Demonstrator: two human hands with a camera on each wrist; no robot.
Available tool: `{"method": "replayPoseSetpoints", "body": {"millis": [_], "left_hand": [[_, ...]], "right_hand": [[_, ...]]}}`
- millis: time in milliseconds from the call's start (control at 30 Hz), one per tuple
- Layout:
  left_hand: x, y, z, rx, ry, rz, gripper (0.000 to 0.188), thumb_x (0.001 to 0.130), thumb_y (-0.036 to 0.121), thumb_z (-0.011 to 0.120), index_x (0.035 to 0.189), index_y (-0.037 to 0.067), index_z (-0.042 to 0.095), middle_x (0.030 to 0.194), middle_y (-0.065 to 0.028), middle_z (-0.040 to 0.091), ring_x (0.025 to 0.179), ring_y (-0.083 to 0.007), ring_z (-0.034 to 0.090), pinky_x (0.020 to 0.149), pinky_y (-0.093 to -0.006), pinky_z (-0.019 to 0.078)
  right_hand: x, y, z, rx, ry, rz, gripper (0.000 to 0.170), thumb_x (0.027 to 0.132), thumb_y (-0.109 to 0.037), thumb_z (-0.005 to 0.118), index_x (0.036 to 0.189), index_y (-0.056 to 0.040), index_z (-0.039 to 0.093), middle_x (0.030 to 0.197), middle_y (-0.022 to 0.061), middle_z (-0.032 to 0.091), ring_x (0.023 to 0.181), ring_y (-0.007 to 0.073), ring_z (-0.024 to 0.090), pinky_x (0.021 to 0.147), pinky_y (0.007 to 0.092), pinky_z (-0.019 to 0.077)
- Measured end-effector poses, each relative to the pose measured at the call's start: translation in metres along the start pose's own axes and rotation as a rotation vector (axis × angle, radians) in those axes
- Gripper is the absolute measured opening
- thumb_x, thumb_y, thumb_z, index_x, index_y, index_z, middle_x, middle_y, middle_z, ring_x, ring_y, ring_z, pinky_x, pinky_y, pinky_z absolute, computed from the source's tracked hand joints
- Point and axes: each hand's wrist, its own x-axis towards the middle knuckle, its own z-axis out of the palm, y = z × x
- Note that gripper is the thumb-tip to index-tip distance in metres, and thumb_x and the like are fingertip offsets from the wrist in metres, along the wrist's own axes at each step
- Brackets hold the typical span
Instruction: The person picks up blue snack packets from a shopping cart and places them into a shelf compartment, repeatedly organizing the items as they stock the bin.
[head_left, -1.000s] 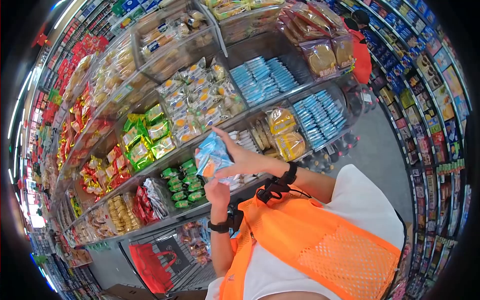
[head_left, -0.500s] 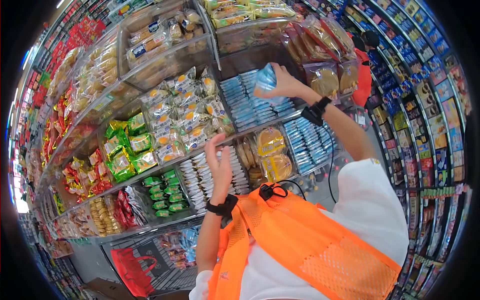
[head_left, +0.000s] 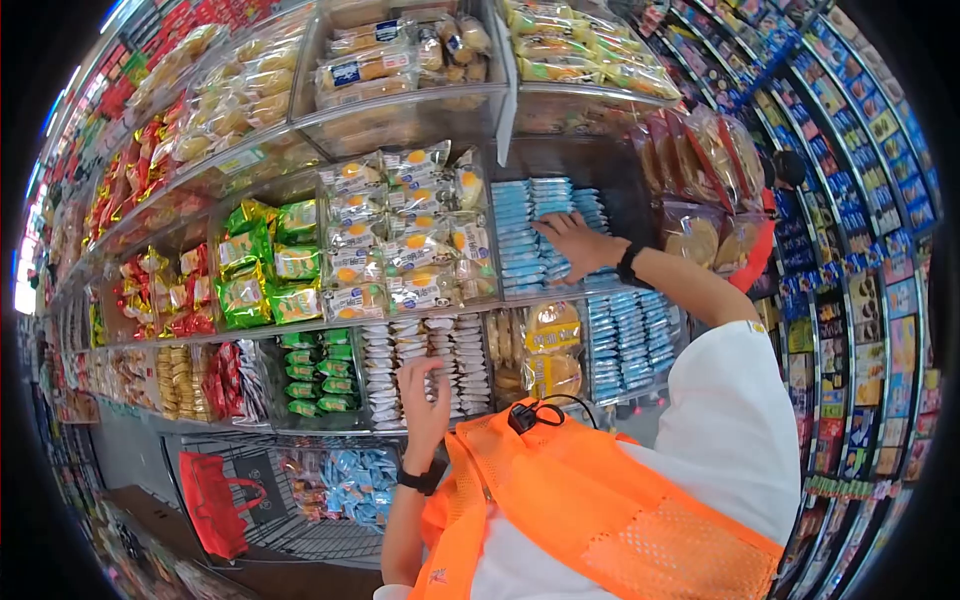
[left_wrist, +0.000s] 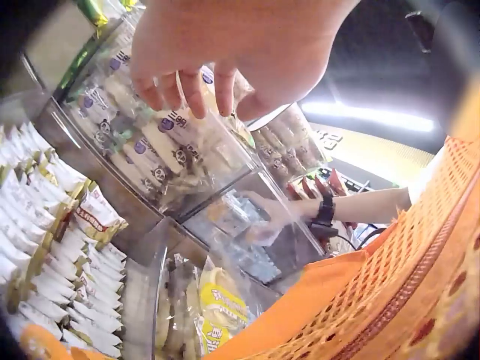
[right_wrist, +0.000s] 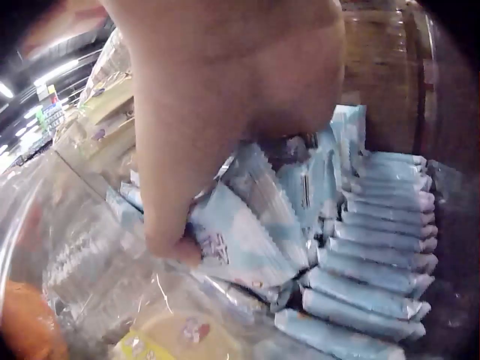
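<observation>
In the head view my right hand (head_left: 578,248) is down in the bin of light-blue packets, its fingers and thumb spread across several of them. The right wrist view shows the thumb against a blue packet (right_wrist: 244,240), with more blue packets tilted under the palm; the other fingertips are hidden there. Beside them runs a neat row of blue packets (right_wrist: 367,281). My left hand (head_left: 425,400) hovers over the bin of white packets (head_left: 460,365), fingers loosely bent and holding nothing. In the left wrist view those fingers hang down in front of the panda-print bread packs (left_wrist: 161,150).
Clear bin dividers (head_left: 497,240) separate the goods. Egg-print packs (head_left: 415,230) lie left of the blue packets, round yellow-labelled cakes (head_left: 552,350) below. A cart (head_left: 300,540) with a red bag (head_left: 212,505) stands below the shelf. Flat bagged breads (head_left: 700,165) hang at right.
My right hand has carried a bunch of blue packets from in front of me, away from my left hand, and lowered it into the blue packets' bin. My left hand stays near the white packets.
</observation>
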Motion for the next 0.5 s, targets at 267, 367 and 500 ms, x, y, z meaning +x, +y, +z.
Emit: {"method": "replayPoseSetpoints", "body": {"millis": [267,367,500], "left_hand": [[-0.01,-0.027,0.019,-0.107,-0.086,-0.127,0.023,0.084,0.0,0.061,0.107,0.004,0.062,0.109,-0.0094,0.06,0.099,-0.0241,0.058,0.085,-0.0352,0.0464],[-0.006,-0.019,0.022,-0.161,-0.124,-0.147,0.024,0.084,0.001,0.061,0.108,0.004,0.063,0.108,-0.0106,0.061,0.101,-0.0272,0.059,0.085,-0.0353,0.0472],[-0.008,-0.019,0.018,-0.2,-0.164,-0.186,0.024,0.084,0.002,0.061,0.108,0.005,0.064,0.109,-0.0104,0.064,0.101,-0.0275,0.062,0.084,-0.0344,0.0477]], "right_hand": [[-0.002,0.006,0.015,-0.041,0.12,-0.062,0.121,0.069,-0.058,0.082,0.154,0.002,0.021,0.154,0.0238,0.023,0.146,0.0423,0.02,0.115,0.0623,0.0242],[-0.006,0.013,-0.006,0.089,0.145,-0.029,0.119,0.071,-0.061,0.079,0.154,0.0015,0.022,0.154,0.0263,0.028,0.147,0.0439,0.019,0.117,0.0613,0.0192],[-0.008,0.043,-0.023,0.516,0.026,0.556,0.099,0.08,-0.054,0.073,0.146,0.0057,0.03,0.14,0.0294,0.045,0.129,0.0449,0.048,0.105,0.0546,0.0423]]}}
